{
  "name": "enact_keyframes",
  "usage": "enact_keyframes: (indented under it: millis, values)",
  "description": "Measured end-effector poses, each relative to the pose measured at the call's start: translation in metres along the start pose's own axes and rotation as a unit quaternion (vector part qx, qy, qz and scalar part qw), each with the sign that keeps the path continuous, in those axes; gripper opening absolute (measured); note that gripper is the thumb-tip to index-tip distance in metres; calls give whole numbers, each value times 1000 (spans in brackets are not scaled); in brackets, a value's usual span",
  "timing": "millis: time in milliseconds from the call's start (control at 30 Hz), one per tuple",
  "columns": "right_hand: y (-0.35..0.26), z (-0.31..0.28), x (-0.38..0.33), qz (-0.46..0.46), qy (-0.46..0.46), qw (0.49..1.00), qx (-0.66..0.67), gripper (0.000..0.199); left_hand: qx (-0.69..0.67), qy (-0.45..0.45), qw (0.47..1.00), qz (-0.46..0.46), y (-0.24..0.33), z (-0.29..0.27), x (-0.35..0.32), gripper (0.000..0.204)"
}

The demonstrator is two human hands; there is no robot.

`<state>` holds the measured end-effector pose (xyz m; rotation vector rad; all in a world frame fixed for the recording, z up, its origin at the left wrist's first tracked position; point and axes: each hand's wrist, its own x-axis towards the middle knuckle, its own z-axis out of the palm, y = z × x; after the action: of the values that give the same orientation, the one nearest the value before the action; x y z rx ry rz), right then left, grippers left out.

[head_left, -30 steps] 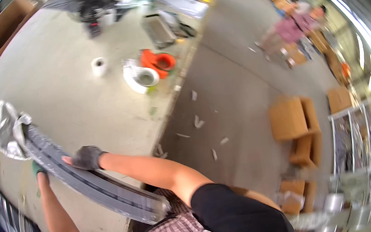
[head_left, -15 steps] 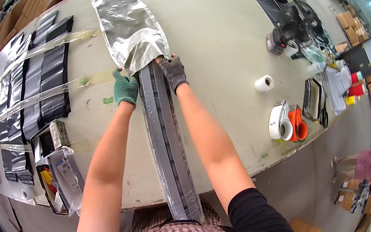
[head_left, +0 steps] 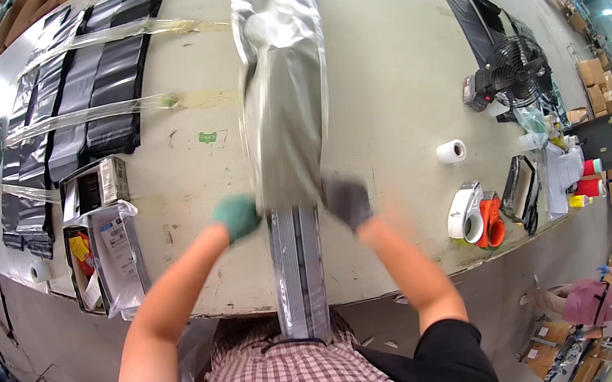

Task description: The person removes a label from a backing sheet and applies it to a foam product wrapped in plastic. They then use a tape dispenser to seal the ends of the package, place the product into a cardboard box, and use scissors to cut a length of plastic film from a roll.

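A long silver foil bag (head_left: 283,105) lies lengthwise on the pale table (head_left: 384,79), its mouth toward me. Out of that mouth sticks a stack of long dark ribbed strips (head_left: 300,274) that reaches past the table's front edge to my chest. My left hand (head_left: 237,215), in a green glove, grips the bag's mouth on its left side. My right hand (head_left: 346,200), in a dark grey glove, grips the mouth on its right side. Both hands and the bag are blurred by motion.
Rows of black flat bags (head_left: 92,89) under clear tape lie at the far left. Open boxes with packets (head_left: 102,243) stand at the left front edge. To the right are a white tape roll (head_left: 450,151), a tape dispenser (head_left: 469,213), a small fan (head_left: 510,73) and another person (head_left: 595,299) on the floor.
The view turned from the table's end to face it squarely. The foil bag's mouth and both hands have come toward me along the strips, so more of the stack is covered.
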<state>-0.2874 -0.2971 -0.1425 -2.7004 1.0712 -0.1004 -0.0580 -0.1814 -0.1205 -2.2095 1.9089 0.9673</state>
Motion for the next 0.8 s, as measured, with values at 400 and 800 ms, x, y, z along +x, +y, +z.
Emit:
enact_keyframes:
  millis: [400,800]
  values:
    - [-43,-38,-91,126,130,970,164,23,-440,128,889,11,50,38,-82,27]
    - [-51,9,-150,260,12,855,449,20,-175,-2,984,39,17,87,-121,25]
